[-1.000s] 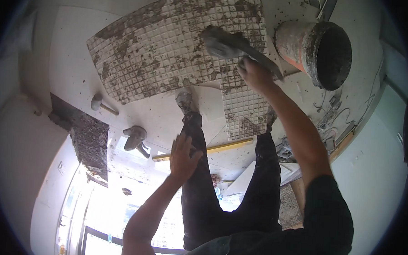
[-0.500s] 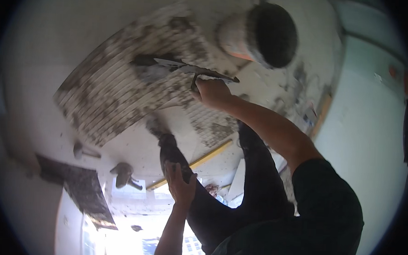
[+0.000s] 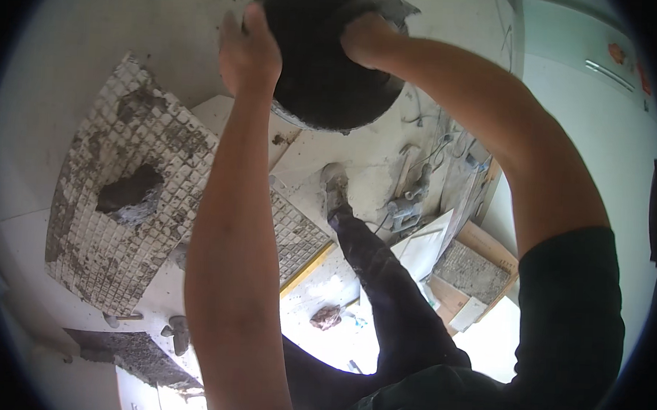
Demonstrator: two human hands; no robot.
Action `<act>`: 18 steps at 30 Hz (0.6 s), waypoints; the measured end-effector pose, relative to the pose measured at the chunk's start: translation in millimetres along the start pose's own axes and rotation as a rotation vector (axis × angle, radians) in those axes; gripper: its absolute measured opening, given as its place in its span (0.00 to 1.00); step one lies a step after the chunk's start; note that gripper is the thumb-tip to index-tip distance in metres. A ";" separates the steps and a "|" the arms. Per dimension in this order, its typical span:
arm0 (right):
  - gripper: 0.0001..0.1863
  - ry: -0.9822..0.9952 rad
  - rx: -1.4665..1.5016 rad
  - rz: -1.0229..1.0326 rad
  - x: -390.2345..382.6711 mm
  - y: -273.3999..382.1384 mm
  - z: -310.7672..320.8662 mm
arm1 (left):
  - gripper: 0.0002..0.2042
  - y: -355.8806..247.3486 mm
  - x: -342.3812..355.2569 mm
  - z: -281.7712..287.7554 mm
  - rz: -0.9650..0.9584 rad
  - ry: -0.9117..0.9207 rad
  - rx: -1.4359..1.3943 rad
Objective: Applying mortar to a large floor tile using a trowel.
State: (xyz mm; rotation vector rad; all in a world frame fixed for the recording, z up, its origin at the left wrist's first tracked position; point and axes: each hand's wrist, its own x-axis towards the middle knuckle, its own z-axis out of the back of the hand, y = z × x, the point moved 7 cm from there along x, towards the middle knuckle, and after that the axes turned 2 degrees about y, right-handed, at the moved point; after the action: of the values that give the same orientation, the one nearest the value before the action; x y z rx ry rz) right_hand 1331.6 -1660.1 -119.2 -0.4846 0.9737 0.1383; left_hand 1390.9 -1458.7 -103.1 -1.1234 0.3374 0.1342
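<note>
At the top of the view stands a bucket point(image 3: 326, 88) with a dark, shadowed mouth facing me. My left hand point(image 3: 251, 55) is at its left rim, fingers bent around the edge and partly hidden. Over the mouth, my right hand point(image 3: 370, 42) is closed around a trowel's handle, which the hand covers. Part of the trowel's grey blade point(image 3: 397, 8) shows beyond the knuckles. Left of my left forearm lies a large tile point(image 3: 85, 231), its gridded back smeared with grey mortar. A dark wet lump of mortar point(image 3: 131, 193) sits on it.
A yellow strip point(image 3: 307, 270) lies beside a second gridded piece point(image 3: 294, 229). A power tool point(image 3: 405, 212) and cables lie on the right, near a cardboard box point(image 3: 498, 256). A small hammer-like tool point(image 3: 122, 318) and a grey handled tool point(image 3: 178, 335) are at lower left.
My right hand has moved with the trowel from above the tile to the bucket's mouth. My left hand has left my leg and come up to the bucket's rim.
</note>
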 end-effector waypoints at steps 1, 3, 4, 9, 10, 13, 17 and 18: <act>0.12 -0.036 0.067 -0.079 28.8 -7.5 -18.5 | 0.33 -1.2 1.2 -14.4 0.010 0.023 0.005; 0.13 -0.019 0.157 -0.148 59.6 -10.3 -28.1 | 0.35 -6.4 1.4 -23.5 -0.045 -0.067 0.159; 0.15 0.006 0.246 -0.214 66.2 -3.2 -35.2 | 0.35 -3.3 -3.6 -23.3 -0.024 -0.046 0.185; 0.18 0.130 -0.002 0.126 111.9 24.1 -67.8 | 0.31 2.4 -2.6 -21.2 -0.057 -0.121 0.168; 0.18 0.139 0.004 0.140 106.7 30.9 -74.0 | 0.31 3.3 -3.8 -21.2 -0.046 -0.119 0.171; 0.18 0.163 0.019 0.171 112.8 18.2 -74.5 | 0.31 2.0 -5.7 -20.7 -0.032 -0.163 0.132; 0.19 0.187 0.047 0.181 108.7 0.8 -78.0 | 0.33 -0.9 -4.2 -22.7 -0.026 -0.145 0.104; 0.19 0.193 0.060 0.184 109.8 14.5 -75.3 | 0.34 -1.8 -4.8 -22.8 -0.024 -0.138 0.095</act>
State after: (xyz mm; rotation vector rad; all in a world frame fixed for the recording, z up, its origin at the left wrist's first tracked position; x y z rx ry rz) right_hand 1331.5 -1692.5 -249.1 -0.3567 1.2085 0.2302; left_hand 1382.4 -1479.7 -108.8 -1.0181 0.2053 0.1715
